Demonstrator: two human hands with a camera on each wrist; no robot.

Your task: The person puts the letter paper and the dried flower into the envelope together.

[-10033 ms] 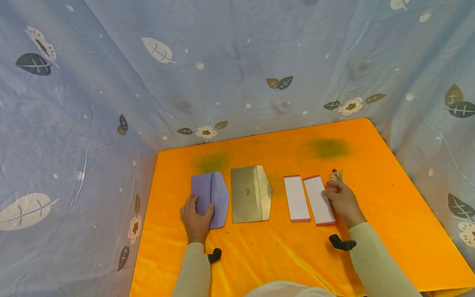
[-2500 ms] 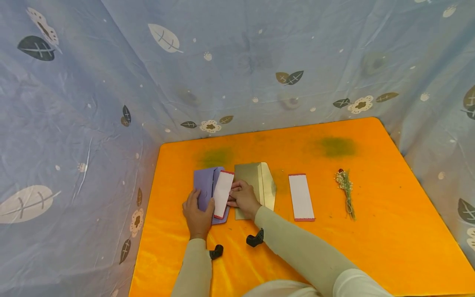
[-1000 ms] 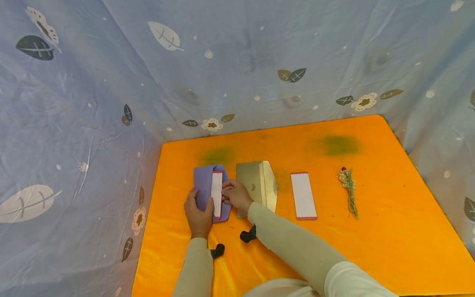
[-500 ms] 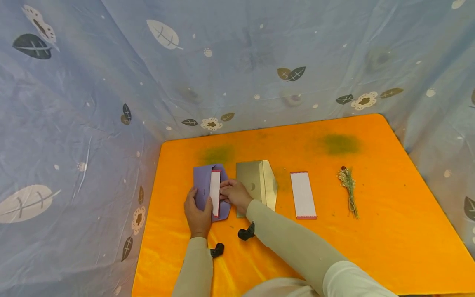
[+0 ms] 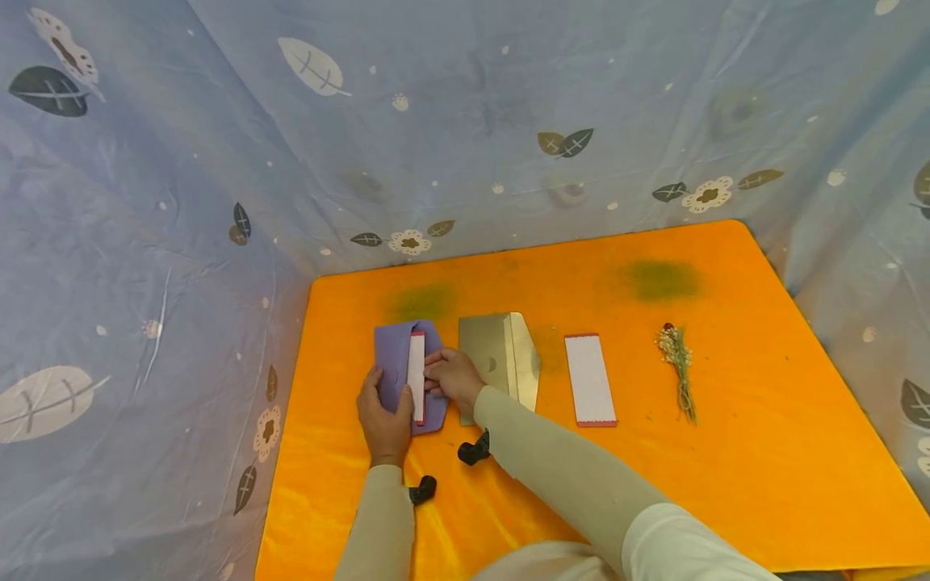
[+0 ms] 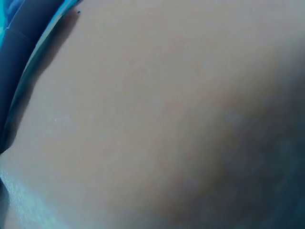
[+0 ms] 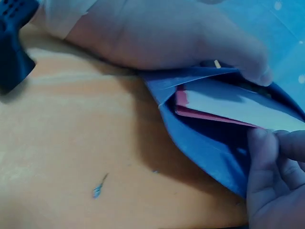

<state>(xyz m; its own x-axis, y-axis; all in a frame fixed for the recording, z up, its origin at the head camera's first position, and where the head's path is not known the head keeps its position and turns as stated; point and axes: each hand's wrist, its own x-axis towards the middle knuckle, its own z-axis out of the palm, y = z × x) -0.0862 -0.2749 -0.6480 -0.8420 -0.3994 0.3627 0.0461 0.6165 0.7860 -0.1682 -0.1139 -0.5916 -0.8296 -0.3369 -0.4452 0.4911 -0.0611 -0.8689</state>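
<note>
A purple envelope (image 5: pixel 391 349) lies with its flap spread to the right in the head view. My left hand (image 5: pixel 385 424) holds it from the left side, thumb at the edge of the pocket. My right hand (image 5: pixel 454 378) pinches the right edge of a white card with red ends (image 5: pixel 416 375), which is partly inside the pocket. In the right wrist view, the card (image 7: pixel 228 102) sits in the gaping mouth of the envelope (image 7: pixel 190 143), my left thumb over the rim. Mostly blurred left hand (image 6: pixel 133 109) fills the left wrist view.
A gold envelope (image 5: pixel 483 347) lies flap out to the right, partly under my right hand and forearm. Farther right are a second white card with red ends (image 5: pixel 590 379) and a small dried bouquet (image 5: pixel 679 359). Orange cloth (image 5: pixel 763 452) covers the table; patterned curtains (image 5: pixel 465 121) enclose it.
Ten seconds ago the card lay right of the other card, my right hand near it. It came across to the purple envelope and has since slid leftward into the pocket, less of it showing now.
</note>
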